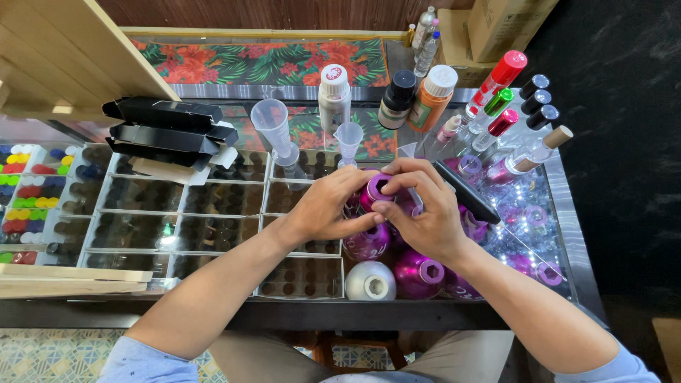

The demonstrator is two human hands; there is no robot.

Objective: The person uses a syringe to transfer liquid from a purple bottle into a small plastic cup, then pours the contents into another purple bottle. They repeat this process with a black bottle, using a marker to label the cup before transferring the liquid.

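My left hand (323, 208) and my right hand (424, 207) meet over the glass counter (567, 206), both gripping a small shiny magenta bottle (374, 190) with an open neck. My right hand's fingers curl over its top. A black flat object (466, 192) lies against the back of my right hand. Just below my hands stand more round bottles: a magenta one (367, 242), another magenta one (417, 273) and a silver one (370, 281).
Clear measuring cup (272, 125), small funnel (348, 138), white bottle (334, 95), dark bottle (397, 99) and orange bottle (430, 96) stand behind. Spray bottles (500, 106) cluster right. Black folded boxes (169, 128) and trays of small vials (177, 213) fill the left.
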